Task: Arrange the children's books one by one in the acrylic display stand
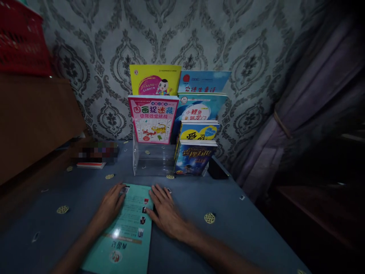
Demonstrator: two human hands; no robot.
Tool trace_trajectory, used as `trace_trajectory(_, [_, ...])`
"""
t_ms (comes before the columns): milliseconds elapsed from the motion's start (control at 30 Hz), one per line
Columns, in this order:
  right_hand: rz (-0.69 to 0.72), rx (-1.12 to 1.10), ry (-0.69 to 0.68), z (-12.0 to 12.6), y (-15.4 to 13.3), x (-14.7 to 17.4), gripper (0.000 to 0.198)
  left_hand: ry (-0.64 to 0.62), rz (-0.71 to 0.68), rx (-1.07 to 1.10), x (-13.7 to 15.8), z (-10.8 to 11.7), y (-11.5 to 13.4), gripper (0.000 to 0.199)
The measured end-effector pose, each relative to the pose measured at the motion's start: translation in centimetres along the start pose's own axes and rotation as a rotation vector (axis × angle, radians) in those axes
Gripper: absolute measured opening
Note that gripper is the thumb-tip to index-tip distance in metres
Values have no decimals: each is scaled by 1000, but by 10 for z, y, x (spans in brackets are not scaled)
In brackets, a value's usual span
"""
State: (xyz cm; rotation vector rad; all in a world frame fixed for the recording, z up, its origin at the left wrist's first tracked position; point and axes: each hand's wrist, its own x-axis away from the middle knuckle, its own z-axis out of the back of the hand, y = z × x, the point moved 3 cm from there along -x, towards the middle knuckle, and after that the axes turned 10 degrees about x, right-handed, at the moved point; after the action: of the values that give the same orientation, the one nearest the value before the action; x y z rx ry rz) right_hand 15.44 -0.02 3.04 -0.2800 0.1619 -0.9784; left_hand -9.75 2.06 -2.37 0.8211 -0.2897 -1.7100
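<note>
A teal book (129,228) lies on the table, upside down to me, with text, small portraits and a barcode on its cover. My left hand (112,201) rests along its left edge near the far corner, its fingertips touching the cover. My right hand (167,213) lies at the right edge, fingers stretched forward and thumb reaching onto the cover. Neither hand is closed around the book. Beyond them stands a clear acrylic book rack (154,165). A pink book (154,121) and a yellow-green book (156,78) fill its left column; several books, including a dark blue one (195,160), stand on the right.
The blue patterned tablecloth (228,236) covers the table. A black flat object (218,170) lies right of the rack. To the left are a red-edged book (90,165), a brown wooden panel (37,121) and a red basket (23,42). A purple curtain (265,125) hangs right.
</note>
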Motion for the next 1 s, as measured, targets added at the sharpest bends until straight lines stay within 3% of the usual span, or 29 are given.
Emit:
trace_trajectory(167, [147, -3, 58, -5, -4, 16, 64, 13, -31, 19, -2, 1, 2, 40])
trace_trajectory(433, [457, -61, -55, -9, -26, 48, 76, 42, -64, 19, -4, 1, 2, 41])
trace_trajectory(600, [700, 73, -1, -29, -29, 51, 61, 44, -67, 4, -4, 2, 2, 39])
trace_trajectory(833, [703, 164, 65, -53, -27, 43, 49, 47, -70, 14, -4, 1, 2, 36])
trace_trajectory(1000, [714, 134, 33, -45, -29, 44, 48, 43, -48, 14, -3, -1, 2, 38])
